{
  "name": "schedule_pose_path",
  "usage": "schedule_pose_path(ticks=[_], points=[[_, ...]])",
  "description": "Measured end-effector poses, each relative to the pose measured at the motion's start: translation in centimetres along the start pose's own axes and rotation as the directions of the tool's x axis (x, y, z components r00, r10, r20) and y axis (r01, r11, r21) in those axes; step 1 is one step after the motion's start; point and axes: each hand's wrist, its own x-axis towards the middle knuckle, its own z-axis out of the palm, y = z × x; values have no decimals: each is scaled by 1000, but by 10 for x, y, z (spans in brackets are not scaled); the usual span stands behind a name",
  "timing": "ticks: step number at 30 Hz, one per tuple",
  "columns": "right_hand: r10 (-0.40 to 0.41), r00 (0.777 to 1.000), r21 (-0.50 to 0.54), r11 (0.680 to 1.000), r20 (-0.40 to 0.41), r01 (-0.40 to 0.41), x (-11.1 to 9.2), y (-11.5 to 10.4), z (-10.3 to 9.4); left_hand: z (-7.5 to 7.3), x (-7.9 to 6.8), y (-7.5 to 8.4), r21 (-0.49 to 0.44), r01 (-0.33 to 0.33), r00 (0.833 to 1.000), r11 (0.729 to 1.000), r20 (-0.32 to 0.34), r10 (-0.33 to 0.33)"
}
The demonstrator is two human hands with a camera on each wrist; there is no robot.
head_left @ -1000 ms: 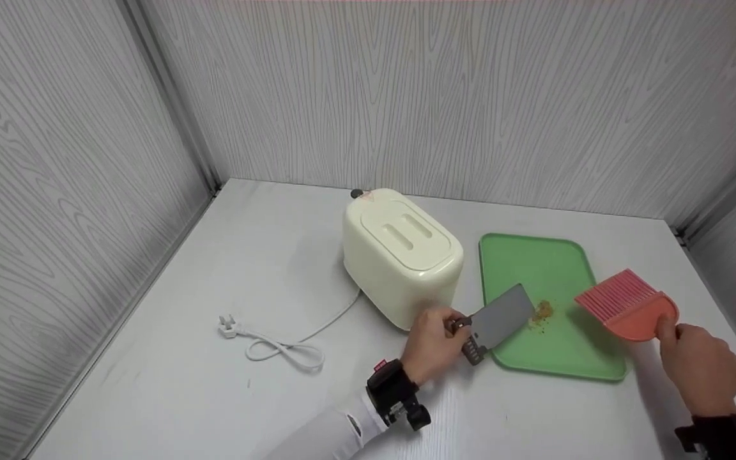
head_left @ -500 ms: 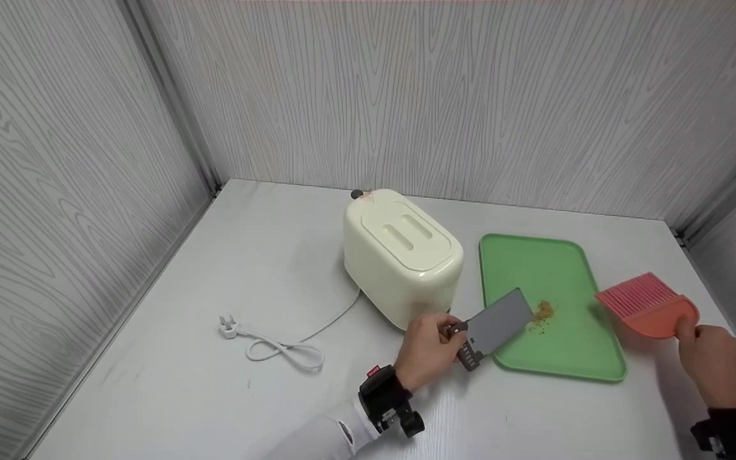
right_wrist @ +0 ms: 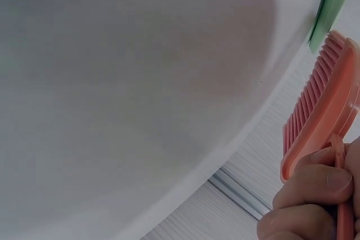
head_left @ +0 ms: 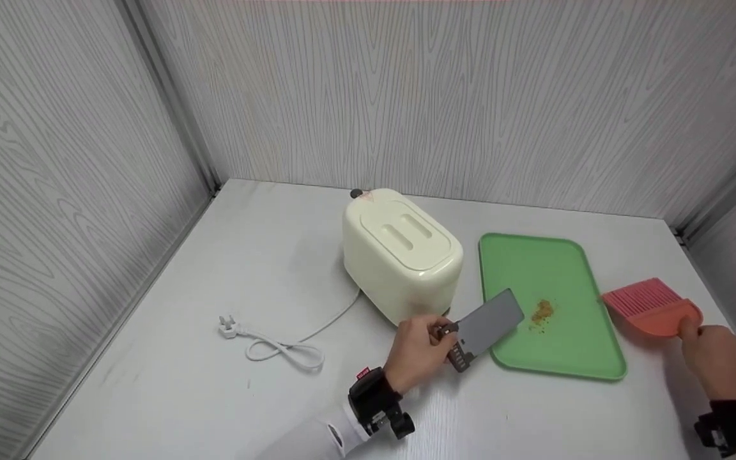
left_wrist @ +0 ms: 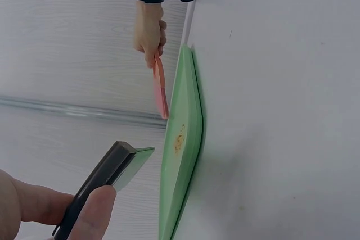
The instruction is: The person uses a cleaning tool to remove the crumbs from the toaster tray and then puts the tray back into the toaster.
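One white surface (head_left: 170, 383), and on it a cream toaster (head_left: 400, 255) is seen, caught by the head view alone, a faint reddish triangle (head_left: 367, 197) marked beside its black knob (head_left: 356, 193); to the toaster's right, a green tray (head_left: 528, 268) is laid. By the left hand (head_left: 416, 354) a grey blade (head_left: 488, 319) is pinched at its dark handle (head_left: 460, 359), over the tray's left edge; by the right hand (head_left: 722, 361) a pink brush (head_left: 655, 306) is gripped at the right edge, contact impossible to tell. From the right wrist, its bristles (right_wrist: 312, 96) are shown close. Looped white cord (head_left: 285, 348) is spotted left; brown crumbs (head_left: 542, 312) are scattered on the tray. Lettering on the red strap tag (head_left: 363, 372) cannot be read.
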Motion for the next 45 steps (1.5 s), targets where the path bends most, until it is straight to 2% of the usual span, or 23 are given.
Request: schedule_pose_path(ticks=[5,13,23,32,36,41,45], points=[[-2,1000,-8,1000,19,2,2,2,-1,0,0,0,9,-7,1000,1000,5,6],[71,988,-48,997,137,-65,6,6,-2,0,0,2,-30,5,1000,1000,23,-5],[43,988,-99,995,145,-29,5,6,-2,-1,1,3,-28,14,1000,999,19,-13],[113,979,-159,984,170,-86,9,1,3,-1,0,3,-19,6,1000,1000,12,-6],[90,980,-156,986,178,-62,9,3,3,-1,0,2,-10,4,1000,1000,15,-4],[51,983,-149,988,177,-24,10,6,2,-1,1,0,43,-33,999,999,-3,33],[46,982,-151,988,182,-18,10,7,3,-1,1,-1,42,-18,1000,999,-4,18]])
